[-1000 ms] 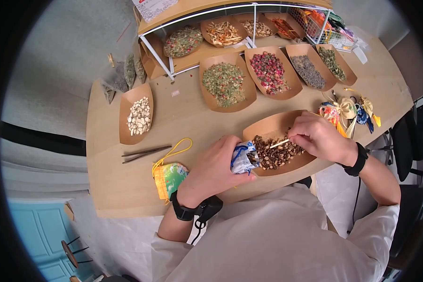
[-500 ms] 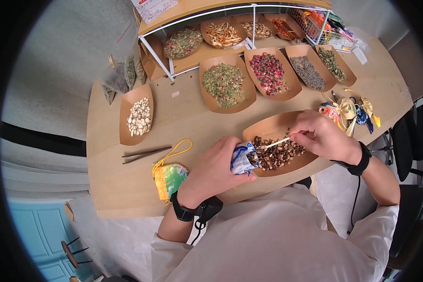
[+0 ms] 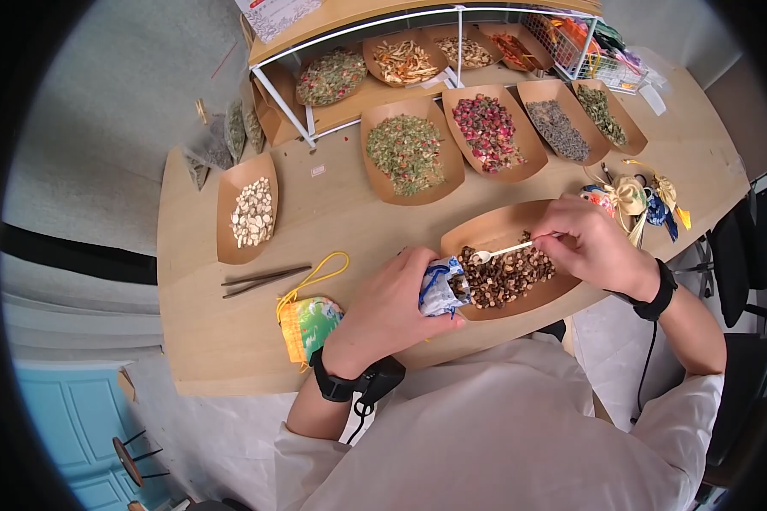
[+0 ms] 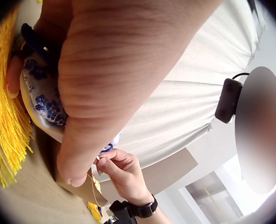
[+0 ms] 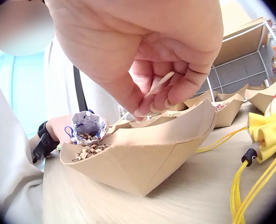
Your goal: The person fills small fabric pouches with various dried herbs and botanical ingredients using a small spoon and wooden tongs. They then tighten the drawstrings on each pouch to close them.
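Observation:
My left hand [image 3: 388, 302] grips a small blue-and-white drawstring pouch [image 3: 445, 288], tilted so its mouth faces the near paper tray [image 3: 464, 230]. Brown chopped dried pieces [image 3: 513, 283] cover much of that tray's bottom. Between thumb and fingertips, my right hand [image 3: 592, 243] pinches a slim pale spoon [image 3: 510, 249], its bowl over the pieces close to the pouch opening. The right wrist view shows similar brown bits inside the open pouch [image 5: 87, 126]. In the left wrist view the thumb and palm hide much of the patterned pouch [image 4: 46, 102], beside a yellow tassel [image 4: 7, 126].
Left of my left hand lie a green-and-yellow pouch [image 3: 311, 324] and dark tweezers [image 3: 264, 279]. Trays of white slices [image 3: 253, 211], green herbs [image 3: 405, 153] and rosebuds [image 3: 487, 132] stand farther back, before a white-framed shelf [image 3: 285, 102]. Finished-looking pouches [image 3: 629, 196] sit at the right.
The spoon has risen from among the brown pieces, and its bowl now shows beside the pouch mouth. My right hand has shifted slightly right; the left hand and pouch stay in place.

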The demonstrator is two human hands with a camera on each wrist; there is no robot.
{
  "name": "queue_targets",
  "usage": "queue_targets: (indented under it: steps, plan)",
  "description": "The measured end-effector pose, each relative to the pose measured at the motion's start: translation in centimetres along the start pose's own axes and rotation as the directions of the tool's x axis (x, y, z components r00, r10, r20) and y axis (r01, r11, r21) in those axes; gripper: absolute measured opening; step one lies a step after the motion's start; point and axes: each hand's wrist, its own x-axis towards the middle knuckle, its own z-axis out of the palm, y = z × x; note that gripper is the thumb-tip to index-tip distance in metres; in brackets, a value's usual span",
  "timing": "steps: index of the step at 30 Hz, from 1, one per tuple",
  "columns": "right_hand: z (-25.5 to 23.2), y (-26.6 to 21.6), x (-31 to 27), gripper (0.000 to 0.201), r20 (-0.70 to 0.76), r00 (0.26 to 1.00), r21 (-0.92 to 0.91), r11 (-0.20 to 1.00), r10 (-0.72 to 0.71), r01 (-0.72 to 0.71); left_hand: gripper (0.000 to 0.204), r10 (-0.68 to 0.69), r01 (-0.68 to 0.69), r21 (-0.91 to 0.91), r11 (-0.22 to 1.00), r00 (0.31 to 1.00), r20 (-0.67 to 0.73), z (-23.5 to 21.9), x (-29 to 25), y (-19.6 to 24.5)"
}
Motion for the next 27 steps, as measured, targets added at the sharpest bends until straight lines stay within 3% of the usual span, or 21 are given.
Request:
queue_targets:
  steps: [20,22,27]
  plan:
    - [-1.6,-0.4,-0.2,0.002,-0.091,0.995,0.016,0.999,0.051,-0.05,0.064,-0.088,0.073,-0.169,0.983,0.992,-0.085,-0.9,-0.4,0.0]
    - [-1.8,-0.6,-0.2,0.002,-0.092,0.994,0.02,0.998,0.055,-0.054,0.062,-0.108,0.082,-0.306,0.949,0.992,-0.068,-1.2,-0.4,0.2]
    - [-2.2,-0.9,-0.5,0.002,-0.088,0.981,0.14,0.977,0.173,-0.16,0.062,-0.088,0.047,-0.436,0.899,0.993,-0.073,-1.4,-0.5,0.3]
